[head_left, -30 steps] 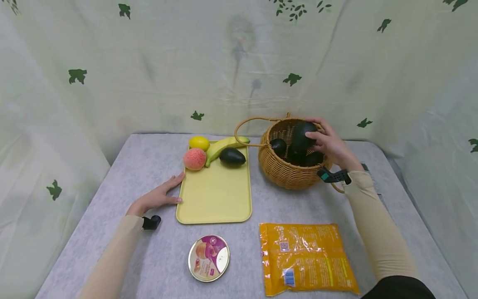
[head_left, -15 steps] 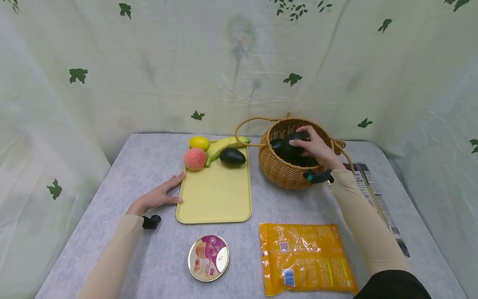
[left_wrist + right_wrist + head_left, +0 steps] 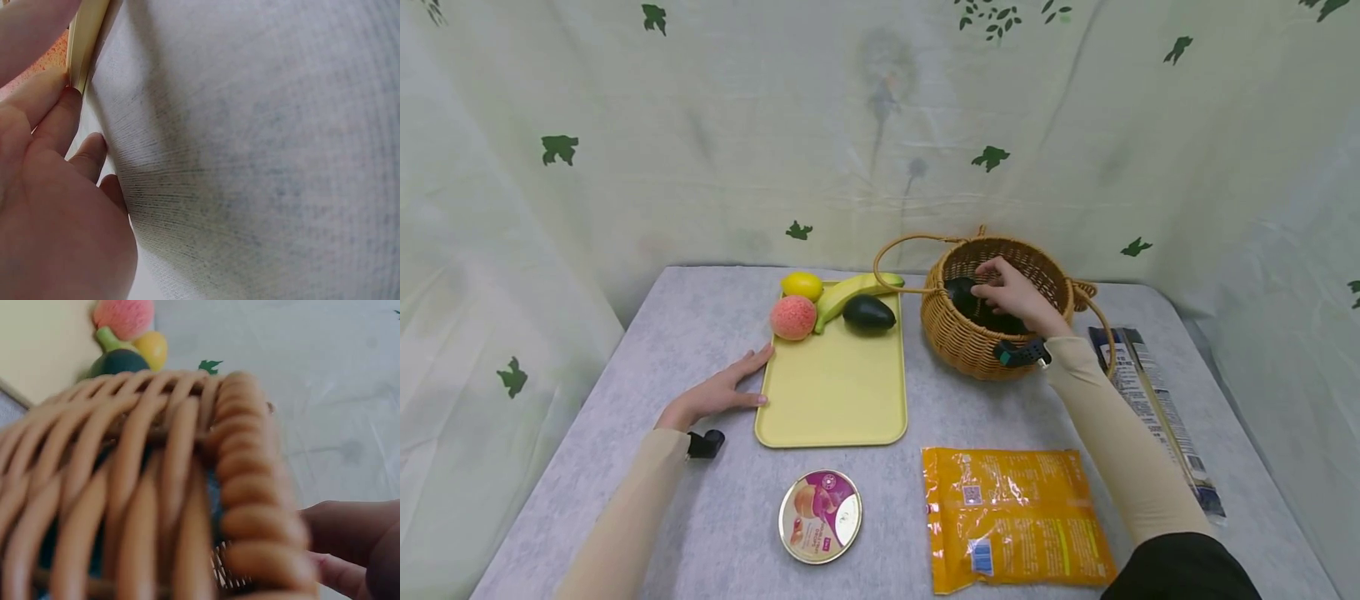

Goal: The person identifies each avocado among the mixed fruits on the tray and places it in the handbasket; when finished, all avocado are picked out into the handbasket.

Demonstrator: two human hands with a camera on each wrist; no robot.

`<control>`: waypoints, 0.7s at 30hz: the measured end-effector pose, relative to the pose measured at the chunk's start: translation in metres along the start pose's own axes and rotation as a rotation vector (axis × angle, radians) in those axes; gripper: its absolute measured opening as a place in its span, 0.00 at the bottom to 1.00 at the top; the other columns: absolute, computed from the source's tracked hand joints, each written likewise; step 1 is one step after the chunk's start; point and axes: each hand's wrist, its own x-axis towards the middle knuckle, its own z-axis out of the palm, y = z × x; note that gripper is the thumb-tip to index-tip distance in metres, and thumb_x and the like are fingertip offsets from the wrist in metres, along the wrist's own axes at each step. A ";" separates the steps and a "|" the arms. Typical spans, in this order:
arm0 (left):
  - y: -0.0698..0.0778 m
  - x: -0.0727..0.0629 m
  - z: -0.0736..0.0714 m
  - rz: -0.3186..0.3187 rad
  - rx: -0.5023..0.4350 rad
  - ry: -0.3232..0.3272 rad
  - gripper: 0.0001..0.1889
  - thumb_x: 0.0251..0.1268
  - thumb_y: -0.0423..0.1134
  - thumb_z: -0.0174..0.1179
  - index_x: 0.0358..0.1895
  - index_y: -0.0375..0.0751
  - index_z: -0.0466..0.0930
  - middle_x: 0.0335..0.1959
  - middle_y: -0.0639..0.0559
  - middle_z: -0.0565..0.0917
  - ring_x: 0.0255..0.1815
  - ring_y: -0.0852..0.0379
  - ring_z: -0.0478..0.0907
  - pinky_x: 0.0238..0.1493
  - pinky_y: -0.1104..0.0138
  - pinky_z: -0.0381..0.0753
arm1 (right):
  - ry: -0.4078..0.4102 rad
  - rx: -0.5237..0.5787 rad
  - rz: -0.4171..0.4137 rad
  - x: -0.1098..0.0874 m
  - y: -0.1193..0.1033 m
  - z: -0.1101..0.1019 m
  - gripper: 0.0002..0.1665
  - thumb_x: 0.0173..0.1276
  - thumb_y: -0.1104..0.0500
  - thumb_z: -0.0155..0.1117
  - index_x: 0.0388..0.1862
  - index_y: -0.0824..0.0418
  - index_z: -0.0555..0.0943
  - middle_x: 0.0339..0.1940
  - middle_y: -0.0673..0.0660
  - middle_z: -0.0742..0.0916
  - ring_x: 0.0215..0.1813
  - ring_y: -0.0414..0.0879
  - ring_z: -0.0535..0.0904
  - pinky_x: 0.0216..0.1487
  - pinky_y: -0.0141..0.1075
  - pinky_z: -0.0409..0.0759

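My left hand [image 3: 718,397] rests on the table with spread fingers touching the left edge of the pale yellow tray [image 3: 827,417]. On the tray's far part lie a lemon [image 3: 802,286], a pink peach-like fruit [image 3: 793,317], a banana [image 3: 853,296] and a dark avocado [image 3: 869,313]. My right hand [image 3: 1018,298] hangs over the mouth of the wicker basket [image 3: 973,352], fingers loosely bent, nothing visible between them. Dark avocados [image 3: 960,293] lie inside the basket, partly hidden by the hand. In the right wrist view, the basket's weave [image 3: 125,506] covers most of the frame.
A round tin [image 3: 820,517] and an orange packet [image 3: 1015,521] lie near the front. A silver-and-dark flat packet [image 3: 1157,408] lies right of the basket, close to the right forearm. A looped handle [image 3: 895,250] sticks out left over the tray's corner.
My right hand has lowered a large avocado into the basket and let go of it, moving left and slightly down. The left hand stays at the tray edge.
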 end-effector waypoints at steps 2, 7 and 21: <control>0.000 0.000 0.000 -0.001 0.004 0.001 0.48 0.61 0.43 0.65 0.77 0.46 0.41 0.77 0.37 0.37 0.74 0.37 0.27 0.66 0.36 0.31 | 0.002 0.026 -0.022 0.000 0.000 0.000 0.29 0.75 0.56 0.53 0.68 0.65 0.59 0.61 0.70 0.71 0.60 0.67 0.70 0.58 0.57 0.70; -0.003 0.001 0.000 -0.005 0.017 0.002 0.48 0.61 0.46 0.65 0.77 0.47 0.41 0.77 0.39 0.37 0.75 0.38 0.26 0.66 0.37 0.31 | 0.000 0.136 -0.094 -0.004 0.001 -0.001 0.28 0.76 0.56 0.52 0.69 0.66 0.59 0.63 0.70 0.70 0.64 0.66 0.68 0.61 0.56 0.69; -0.002 0.000 0.000 0.001 0.011 0.002 0.48 0.61 0.45 0.65 0.77 0.46 0.41 0.77 0.39 0.37 0.75 0.38 0.26 0.66 0.37 0.30 | -0.071 0.305 -0.312 -0.011 -0.034 0.025 0.27 0.74 0.58 0.56 0.66 0.66 0.63 0.61 0.71 0.72 0.58 0.61 0.73 0.59 0.52 0.72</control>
